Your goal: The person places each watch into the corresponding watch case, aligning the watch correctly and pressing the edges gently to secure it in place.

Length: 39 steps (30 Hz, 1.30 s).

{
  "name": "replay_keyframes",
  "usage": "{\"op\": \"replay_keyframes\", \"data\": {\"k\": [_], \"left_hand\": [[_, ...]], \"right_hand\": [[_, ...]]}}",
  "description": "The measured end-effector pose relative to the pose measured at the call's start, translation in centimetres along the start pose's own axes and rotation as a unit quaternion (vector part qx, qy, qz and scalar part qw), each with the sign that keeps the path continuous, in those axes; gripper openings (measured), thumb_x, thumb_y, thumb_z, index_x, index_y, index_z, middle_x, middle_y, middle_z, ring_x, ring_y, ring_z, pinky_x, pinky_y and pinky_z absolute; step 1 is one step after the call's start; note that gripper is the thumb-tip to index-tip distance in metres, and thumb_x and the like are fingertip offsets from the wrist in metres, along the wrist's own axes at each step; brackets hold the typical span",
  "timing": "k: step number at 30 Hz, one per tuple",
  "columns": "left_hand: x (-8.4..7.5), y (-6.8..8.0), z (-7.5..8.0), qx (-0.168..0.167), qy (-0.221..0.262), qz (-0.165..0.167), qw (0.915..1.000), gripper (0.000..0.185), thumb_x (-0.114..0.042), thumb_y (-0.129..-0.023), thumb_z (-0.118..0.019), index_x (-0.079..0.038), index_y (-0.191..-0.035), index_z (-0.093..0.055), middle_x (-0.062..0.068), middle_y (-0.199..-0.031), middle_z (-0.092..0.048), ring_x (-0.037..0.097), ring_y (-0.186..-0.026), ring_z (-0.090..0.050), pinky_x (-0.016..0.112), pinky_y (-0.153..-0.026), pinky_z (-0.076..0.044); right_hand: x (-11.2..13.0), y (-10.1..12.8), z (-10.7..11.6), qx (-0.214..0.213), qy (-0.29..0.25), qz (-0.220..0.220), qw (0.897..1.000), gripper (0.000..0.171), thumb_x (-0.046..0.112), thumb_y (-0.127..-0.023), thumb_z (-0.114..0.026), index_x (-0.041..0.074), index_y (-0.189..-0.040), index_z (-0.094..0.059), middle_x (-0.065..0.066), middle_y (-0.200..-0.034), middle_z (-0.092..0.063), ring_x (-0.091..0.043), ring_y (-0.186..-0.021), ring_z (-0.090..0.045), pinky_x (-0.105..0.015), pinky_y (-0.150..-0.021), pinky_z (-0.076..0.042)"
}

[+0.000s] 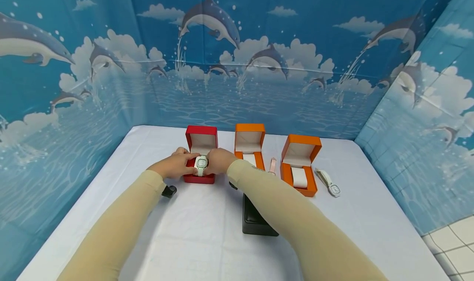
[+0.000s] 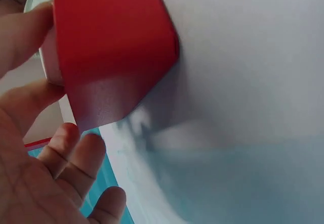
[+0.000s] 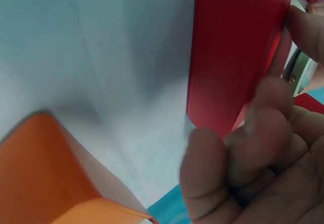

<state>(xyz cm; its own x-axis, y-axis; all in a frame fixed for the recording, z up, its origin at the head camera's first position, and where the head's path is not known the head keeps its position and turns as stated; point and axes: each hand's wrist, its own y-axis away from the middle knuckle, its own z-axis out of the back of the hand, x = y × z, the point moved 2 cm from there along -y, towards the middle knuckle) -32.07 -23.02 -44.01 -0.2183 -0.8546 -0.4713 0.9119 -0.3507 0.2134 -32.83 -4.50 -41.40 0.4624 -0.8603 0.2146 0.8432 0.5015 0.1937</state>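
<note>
An open red watch box [image 1: 199,179] stands on the white table, its lid raised at the back. Inside it sits a pale square-faced watch [image 1: 201,163] around a white cushion. My left hand [image 1: 175,165] pinches the watch and cushion from the left with thumb and index finger; its other fingers spread beside the red wall [image 2: 111,47] in the left wrist view. From the opposite side my right hand [image 1: 219,159] holds them between thumb and curled fingers. In the right wrist view the watch [image 3: 299,72] shows edge-on at the box opening, partly covered by those fingers.
Two open orange boxes [image 1: 250,128] [image 1: 300,140] with white cushions stand to the right. A pink-strapped watch [image 1: 273,165] lies between them, and a white watch [image 1: 328,182] lies at the far right. Under my right forearm is a black box [image 1: 258,227]. A dolphin curtain [image 1: 237,100] hangs behind.
</note>
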Motion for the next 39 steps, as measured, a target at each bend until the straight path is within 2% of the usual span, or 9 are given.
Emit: {"op": "replay_keyframes", "data": {"k": [9,16,21,31,39], "left_hand": [[-0.18,-0.09,0.08,-0.013,0.045,0.022,0.9987,0.069,-0.031,-0.093,-0.081,-0.021,-0.156,-0.053,0.019,-0.137,-0.044,0.033,-0.132,-0.045,0.045,-0.102,-0.056],[-0.3,-0.21,0.09,-0.005,0.055,0.055,0.9969,0.071,-0.031,-0.093,-0.081,-0.022,-0.157,-0.052,0.022,-0.139,-0.047,0.032,-0.127,-0.049,0.039,-0.095,-0.058],[-0.39,-0.26,0.04,-0.001,0.067,0.07,0.9953,0.073,-0.032,-0.092,-0.082,-0.023,-0.157,-0.051,0.023,-0.141,-0.047,0.032,-0.126,-0.052,0.041,-0.097,-0.058],[-0.5,-0.26,-0.07,0.002,0.09,0.076,0.993,0.073,-0.029,-0.092,-0.083,-0.021,-0.158,-0.051,0.023,-0.144,-0.046,0.034,-0.129,-0.05,0.042,-0.099,-0.057],[-0.47,-0.41,-0.08,0.0,0.076,0.076,0.9942,0.073,-0.028,-0.092,-0.082,-0.021,-0.157,-0.051,0.022,-0.143,-0.047,0.033,-0.129,-0.05,0.042,-0.097,-0.06]], "right_hand": [[-0.32,-0.39,-0.06,0.013,0.011,-0.007,1.0,0.036,0.045,-0.092,-0.078,0.014,-0.112,-0.078,0.005,-0.088,-0.071,-0.014,-0.083,-0.062,-0.026,-0.078,-0.056],[-0.14,-0.46,-0.09,0.023,-0.004,-0.015,1.0,0.029,0.041,-0.092,-0.078,0.015,-0.103,-0.079,0.004,-0.087,-0.072,-0.014,-0.081,-0.061,-0.027,-0.077,-0.054],[-0.13,-0.63,-0.21,0.029,-0.004,-0.021,0.999,0.03,0.042,-0.092,-0.078,0.015,-0.105,-0.079,0.004,-0.09,-0.071,-0.013,-0.083,-0.06,-0.027,-0.077,-0.053],[0.22,0.15,0.14,0.031,-0.013,-0.023,0.999,0.03,0.04,-0.093,-0.079,0.014,-0.108,-0.077,0.002,-0.089,-0.069,-0.014,-0.084,-0.058,-0.026,-0.076,-0.051],[0.28,0.16,0.12,0.033,-0.025,-0.033,0.999,0.032,0.04,-0.093,-0.079,0.014,-0.11,-0.077,0.002,-0.092,-0.07,-0.014,-0.086,-0.059,-0.027,-0.077,-0.052]]}}
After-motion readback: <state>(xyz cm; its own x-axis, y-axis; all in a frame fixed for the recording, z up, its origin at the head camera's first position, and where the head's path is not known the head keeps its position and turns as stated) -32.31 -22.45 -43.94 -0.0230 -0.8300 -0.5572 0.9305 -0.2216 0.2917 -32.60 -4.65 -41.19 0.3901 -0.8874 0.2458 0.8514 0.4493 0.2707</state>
